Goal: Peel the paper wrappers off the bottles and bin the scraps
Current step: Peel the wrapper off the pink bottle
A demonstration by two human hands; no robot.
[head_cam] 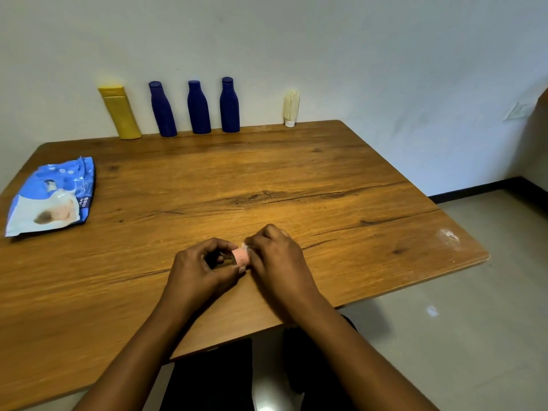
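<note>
A wooden table [326,173] stood against a pale wall. At lower centre of the frame the left hand [201,264] curled firmly round a small dark bottle [223,260], while the right hand [277,256], slightly blurred, seemed to pinch the edge of its pink paper wrapper [240,256]. To peel it well, the left hand would best hold the bottle steady while the right drew the paper low and slowly, so it came away whole. At the upper left, along the wall, stood three blue bottles [198,109], a yellow bottle [121,114] and a cream tube [292,106]. A blue pouch [52,197] lay at far left. No bin showed.
</note>
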